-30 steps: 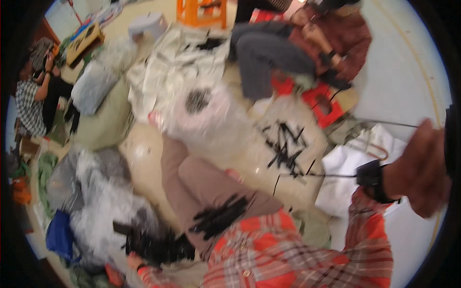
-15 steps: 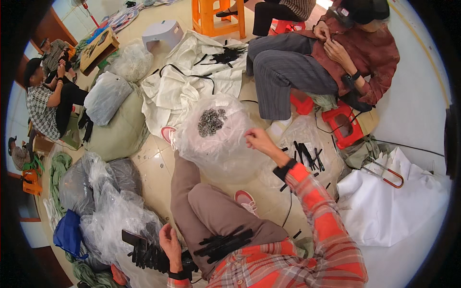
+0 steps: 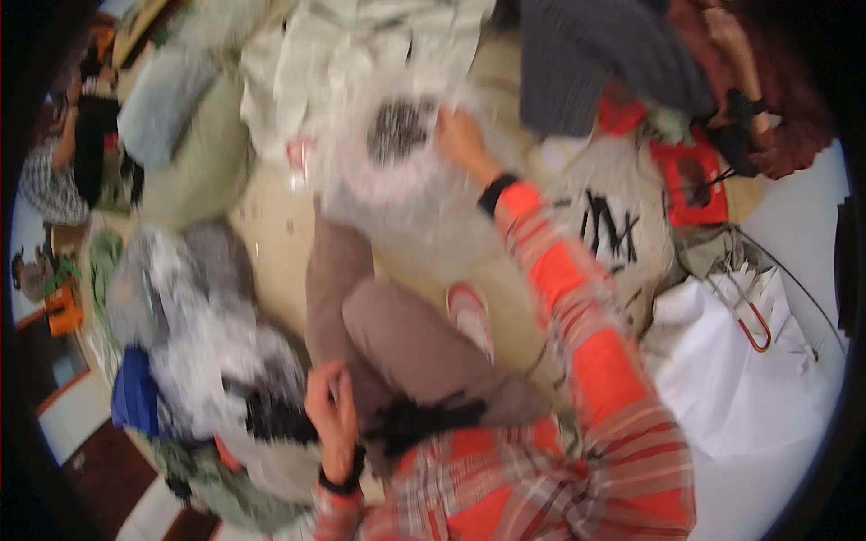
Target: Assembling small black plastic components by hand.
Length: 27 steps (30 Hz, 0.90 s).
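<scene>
I read the right hand (image 3: 460,135) as resting on the rim of a clear plastic bag (image 3: 397,180) directly ahead of it, fingers curled over the film; motion blur hides whether they pinch it. The bag holds a dark clump of small black parts (image 3: 400,128) just left of the hand. I judge the film light, limp and slippery, so the gathered rim is the place to hold. The left hand (image 3: 330,410) lies near my lap beside black pieces (image 3: 271,417); I cannot tell its grip.
</scene>
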Each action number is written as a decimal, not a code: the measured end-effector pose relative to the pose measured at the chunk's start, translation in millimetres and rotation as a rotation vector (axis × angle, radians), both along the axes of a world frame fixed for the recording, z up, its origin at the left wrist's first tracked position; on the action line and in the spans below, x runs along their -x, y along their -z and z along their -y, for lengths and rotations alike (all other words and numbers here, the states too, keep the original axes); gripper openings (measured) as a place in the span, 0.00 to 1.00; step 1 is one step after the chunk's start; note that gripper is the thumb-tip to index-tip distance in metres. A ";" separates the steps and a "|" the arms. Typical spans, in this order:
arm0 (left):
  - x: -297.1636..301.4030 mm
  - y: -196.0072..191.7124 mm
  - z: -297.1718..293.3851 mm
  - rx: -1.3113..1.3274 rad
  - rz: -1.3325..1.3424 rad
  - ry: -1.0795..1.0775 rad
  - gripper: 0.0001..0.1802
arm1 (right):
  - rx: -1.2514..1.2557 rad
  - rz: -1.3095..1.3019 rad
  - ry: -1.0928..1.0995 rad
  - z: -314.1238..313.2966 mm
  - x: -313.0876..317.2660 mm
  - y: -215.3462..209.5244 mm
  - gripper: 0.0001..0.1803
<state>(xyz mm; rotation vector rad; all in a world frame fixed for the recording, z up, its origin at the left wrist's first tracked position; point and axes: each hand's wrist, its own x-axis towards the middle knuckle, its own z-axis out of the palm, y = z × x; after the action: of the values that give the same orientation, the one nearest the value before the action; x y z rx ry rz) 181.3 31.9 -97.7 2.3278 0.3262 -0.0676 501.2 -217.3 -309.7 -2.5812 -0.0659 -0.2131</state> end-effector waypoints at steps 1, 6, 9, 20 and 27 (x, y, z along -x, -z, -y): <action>-6.1 -4.0 5.1 0.001 0.022 0.031 0.08 | 0.027 -0.124 -0.029 9.1 -4.4 -1.5 0.10; -9.9 -20.3 35.0 0.089 -0.007 0.205 0.10 | -0.218 -0.086 -0.091 39.2 29.7 -5.9 0.10; 0.2 -25.6 57.3 0.073 0.124 0.470 0.14 | -0.614 -0.328 0.128 55.1 39.7 -4.2 0.08; 58.4 -29.1 80.7 0.044 0.163 0.748 0.21 | -1.730 -0.769 -0.006 67.1 203.3 -123.2 0.10; 52.7 -37.9 75.0 -0.003 0.230 0.662 0.22 | -1.607 -0.664 -0.164 53.9 244.5 -194.0 0.12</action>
<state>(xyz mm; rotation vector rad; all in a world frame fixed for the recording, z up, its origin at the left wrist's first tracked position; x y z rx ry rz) 128.6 -43.1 -59.8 2.3214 -0.5636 -0.1193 256.7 -271.3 -115.7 -0.9333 0.1055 0.4840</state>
